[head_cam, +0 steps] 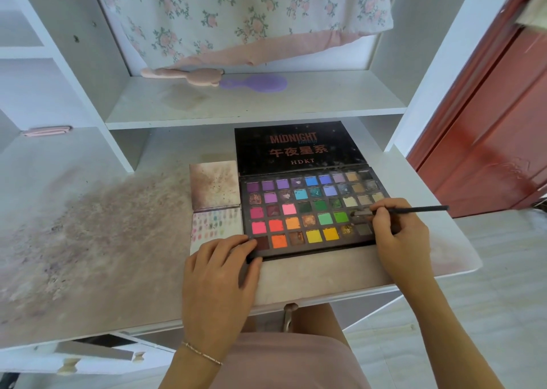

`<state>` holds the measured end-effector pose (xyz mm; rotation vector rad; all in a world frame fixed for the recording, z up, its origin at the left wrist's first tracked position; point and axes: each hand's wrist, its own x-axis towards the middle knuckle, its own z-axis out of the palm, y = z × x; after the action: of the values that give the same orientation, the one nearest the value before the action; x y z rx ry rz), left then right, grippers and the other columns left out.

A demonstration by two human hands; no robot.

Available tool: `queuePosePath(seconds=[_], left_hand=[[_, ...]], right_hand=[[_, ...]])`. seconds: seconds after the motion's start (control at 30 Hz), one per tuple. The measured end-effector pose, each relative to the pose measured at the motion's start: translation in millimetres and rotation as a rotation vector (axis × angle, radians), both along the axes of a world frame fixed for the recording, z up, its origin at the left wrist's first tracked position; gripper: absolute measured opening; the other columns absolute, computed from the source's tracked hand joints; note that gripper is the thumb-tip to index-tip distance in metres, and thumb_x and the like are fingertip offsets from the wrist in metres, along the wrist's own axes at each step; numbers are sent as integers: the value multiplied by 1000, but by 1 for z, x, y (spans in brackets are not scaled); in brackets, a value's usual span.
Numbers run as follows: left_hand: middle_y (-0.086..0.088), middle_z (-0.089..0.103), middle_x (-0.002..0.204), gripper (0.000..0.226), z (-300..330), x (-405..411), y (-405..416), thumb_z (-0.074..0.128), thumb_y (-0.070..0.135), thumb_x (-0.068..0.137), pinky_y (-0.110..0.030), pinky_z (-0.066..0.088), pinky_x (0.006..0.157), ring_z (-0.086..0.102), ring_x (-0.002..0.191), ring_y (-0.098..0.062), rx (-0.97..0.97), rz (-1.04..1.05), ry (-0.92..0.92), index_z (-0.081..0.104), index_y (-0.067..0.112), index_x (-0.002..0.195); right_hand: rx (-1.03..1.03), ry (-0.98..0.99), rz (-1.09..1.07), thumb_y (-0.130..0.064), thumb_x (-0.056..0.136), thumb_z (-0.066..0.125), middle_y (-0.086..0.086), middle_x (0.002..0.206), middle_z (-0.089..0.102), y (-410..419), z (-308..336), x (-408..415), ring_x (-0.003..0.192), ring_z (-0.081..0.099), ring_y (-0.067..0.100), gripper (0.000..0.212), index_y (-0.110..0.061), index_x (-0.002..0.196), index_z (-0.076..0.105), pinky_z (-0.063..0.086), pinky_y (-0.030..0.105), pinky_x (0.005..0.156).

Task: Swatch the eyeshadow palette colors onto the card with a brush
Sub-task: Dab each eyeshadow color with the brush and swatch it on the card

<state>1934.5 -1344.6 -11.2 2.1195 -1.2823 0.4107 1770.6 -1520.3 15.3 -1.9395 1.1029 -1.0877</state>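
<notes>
open eyeshadow palette [310,211] lies flat on the stained desk [103,240], card [216,226] just beside its left edge. right hand [396,234] pinches the brush [414,210] — tip in a dark pan. left hand [219,273] rests on the palette's near-left corner, fingers together, loosely bent.

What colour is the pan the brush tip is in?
Brownish-grey pan, under the brush tip; head view.

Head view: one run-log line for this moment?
phase: loading brush | right hand: grips brush, tip in palette pan | left hand: steadies palette corner | card: partly swatched
</notes>
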Motion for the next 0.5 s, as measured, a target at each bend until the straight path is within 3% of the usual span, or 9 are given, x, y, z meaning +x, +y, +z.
queuePosePath(seconds=[0.1, 0.27, 0.33, 0.4, 0.5], left_hand=[[3, 68, 98, 23, 1, 0, 1, 64, 26, 75, -32, 43, 76, 58, 89, -21, 14, -3, 10, 72, 17, 94], [0, 68, 99, 24, 1, 2, 4, 74, 17, 74, -34, 45, 79, 59, 91, -22, 15, -37, 40, 71, 14, 98], [-1, 67, 100, 24, 2, 4, 8, 63, 24, 79, -32, 46, 82, 56, 94, -19, 6, -49, 51, 70, 14, 99], [-2, 67, 101, 31, 2, 7, 13, 51, 29, 81, -32, 42, 83, 57, 95, -21, 17, -47, 53, 71, 13, 98], [-4, 67, 100, 33, 2, 13, 20, 47, 30, 82, -35, 42, 83, 60, 93, -26, 24, 7, 15, 71, 11, 96]], right_hand=[[26, -67, 36, -3, 90, 45, -10, 70, 57, 7, 1, 8, 70, 58, -8, 34, -34, 76, 49, 45, 5, 57], [74, -145, 127, -2, 90, 45, -12, 72, 58, 27, 1, 32, 71, 59, -7, 34, -33, 76, 51, 48, 10, 55], [68, -152, 192, -6, 88, 46, -13, 68, 57, 37, 3, 44, 66, 57, -6, 31, -33, 74, 51, 47, 15, 55], [62, -158, 260, -11, 85, 45, -12, 65, 55, 48, 5, 58, 63, 55, -5, 24, -33, 74, 51, 44, 11, 55], [75, -162, 344, -7, 87, 47, -9, 64, 55, 61, 5, 78, 60, 57, 1, 27, -33, 78, 50, 45, 13, 53]])
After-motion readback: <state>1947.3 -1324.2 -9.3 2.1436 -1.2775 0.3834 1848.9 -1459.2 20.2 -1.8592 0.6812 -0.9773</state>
